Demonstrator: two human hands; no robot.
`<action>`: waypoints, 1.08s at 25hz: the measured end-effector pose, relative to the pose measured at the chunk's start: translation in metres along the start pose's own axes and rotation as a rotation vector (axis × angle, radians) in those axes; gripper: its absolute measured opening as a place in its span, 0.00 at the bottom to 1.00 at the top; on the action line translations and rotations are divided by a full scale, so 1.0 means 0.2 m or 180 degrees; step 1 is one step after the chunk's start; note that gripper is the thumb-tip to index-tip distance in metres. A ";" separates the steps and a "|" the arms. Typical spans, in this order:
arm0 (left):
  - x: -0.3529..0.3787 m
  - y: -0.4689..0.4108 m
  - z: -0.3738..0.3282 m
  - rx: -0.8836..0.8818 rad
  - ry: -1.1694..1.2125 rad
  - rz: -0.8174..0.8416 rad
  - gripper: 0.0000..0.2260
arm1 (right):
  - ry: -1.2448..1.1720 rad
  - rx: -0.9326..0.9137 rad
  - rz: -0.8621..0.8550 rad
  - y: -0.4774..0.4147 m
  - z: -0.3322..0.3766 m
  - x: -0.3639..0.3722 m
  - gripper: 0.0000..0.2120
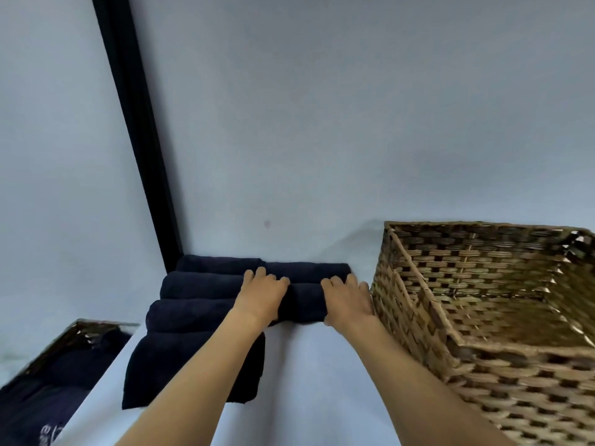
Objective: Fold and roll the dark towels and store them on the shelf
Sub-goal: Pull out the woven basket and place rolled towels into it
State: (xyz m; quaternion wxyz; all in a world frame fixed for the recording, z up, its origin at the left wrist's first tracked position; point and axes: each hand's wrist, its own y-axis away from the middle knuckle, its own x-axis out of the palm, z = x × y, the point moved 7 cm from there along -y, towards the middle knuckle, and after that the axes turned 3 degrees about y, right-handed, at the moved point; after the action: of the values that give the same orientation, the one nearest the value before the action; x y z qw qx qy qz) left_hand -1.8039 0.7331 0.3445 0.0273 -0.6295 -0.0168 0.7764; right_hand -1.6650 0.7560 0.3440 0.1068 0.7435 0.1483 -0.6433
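Several rolled dark navy towels lie on the white shelf (306, 365) against the wall. A left column holds rolls one behind another, the nearest roll (193, 368) being the largest. To its right, a back roll (309, 270) lies by the wall, with a front roll (306, 302) just before it. My left hand (262, 296) grips the front roll's left end and my right hand (349, 299) grips its right end, fingers curled over its top. The roll rests on the shelf.
A large empty wicker basket (418, 304) stands on the shelf right beside my right hand. A black upright post (138, 140) rises behind the left column. Lower left, a second basket (51, 346) holds dark cloth.
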 end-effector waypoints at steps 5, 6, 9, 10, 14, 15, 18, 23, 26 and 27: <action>-0.02 -0.03 -0.04 0.0273 -0.0326 -0.0246 0.16 | 0.0389 -0.0013 -0.0030 -0.04 0.03 -0.06 0.19; -0.04 -0.04 -0.04 0.0298 -0.0242 -0.0282 0.15 | 0.0446 0.0021 -0.0005 -0.04 0.03 -0.10 0.19; -0.20 -0.05 0.03 0.0343 0.0215 -0.0398 0.20 | 0.0574 0.0150 -0.0198 -0.02 0.01 -0.31 0.19; -0.29 -0.06 0.06 0.0359 0.0388 -0.0479 0.22 | 0.0599 0.0193 -0.0333 0.00 0.00 -0.42 0.19; -0.68 -0.09 0.13 0.0395 0.0727 -0.0963 0.22 | 0.0622 0.0324 -0.0930 0.07 -0.08 -0.83 0.17; -0.77 -0.10 0.11 0.0414 0.0790 -0.1076 0.22 | 0.0602 0.0350 -0.1006 0.09 -0.13 -0.90 0.17; -0.97 -0.12 -0.03 0.0586 0.1030 -0.1326 0.19 | 0.0475 0.0350 -0.1050 0.13 -0.36 -1.01 0.18; -1.16 -0.13 -0.48 0.1115 0.0957 -0.1594 0.19 | -0.0001 0.0176 -0.0248 0.21 -0.95 -0.96 0.24; -1.16 -0.22 -0.84 0.1408 0.0851 -0.1184 0.19 | 0.0084 0.0175 0.0321 0.22 -1.25 -0.80 0.26; -1.12 -0.27 -0.95 0.1457 0.0845 -0.0870 0.18 | 0.0163 0.0133 0.0508 0.21 -1.31 -0.73 0.27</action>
State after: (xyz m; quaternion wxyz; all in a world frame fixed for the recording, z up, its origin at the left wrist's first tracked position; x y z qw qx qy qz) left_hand -1.5716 0.7716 0.5268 0.2748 -0.6949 0.0777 0.6600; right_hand -1.4252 0.7960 0.5258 0.1383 0.7712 0.0779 -0.6165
